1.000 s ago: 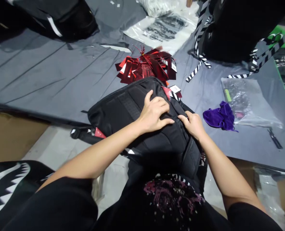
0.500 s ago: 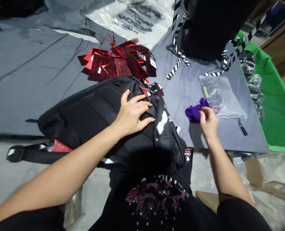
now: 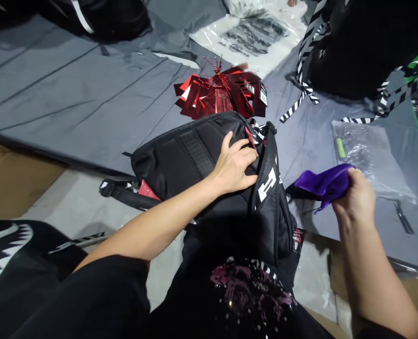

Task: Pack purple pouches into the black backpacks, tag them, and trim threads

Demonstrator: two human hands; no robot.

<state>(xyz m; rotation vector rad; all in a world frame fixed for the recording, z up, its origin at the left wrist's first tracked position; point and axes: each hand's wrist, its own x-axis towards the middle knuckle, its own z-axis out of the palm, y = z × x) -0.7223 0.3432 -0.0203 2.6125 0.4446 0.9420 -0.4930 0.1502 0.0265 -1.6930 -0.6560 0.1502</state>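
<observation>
At the far left, a black bag with a white shark-teeth print (image 3: 4, 245) is lying at the lower edge of the view, off the worktop (image 3: 71, 94), which is covered in grey sheeting. A black backpack (image 3: 202, 165) is lying on its side across the near edge of the worktop, overhanging toward the person. The left hand (image 3: 235, 165) is resting flat on the top end of the backpack, its grip spread apart, fingers pressing on the fabric beside a black strap with a white arrow mark (image 3: 267, 183). Just beyond the backpack, a pile of red foil hang tags (image 3: 223, 94) is lying on the worktop, and a clear printed plastic bag (image 3: 254, 35) is lying farther back. To the right, the right hand (image 3: 357, 200) is holding a purple cloth pouch (image 3: 324, 183) above the worktop, its grip clamped on one end. Beyond it, a clear plastic packet (image 3: 367, 153) is lying flat. A black bag with zebra-striped straps (image 3: 353, 47) is standing at the upper right.
</observation>
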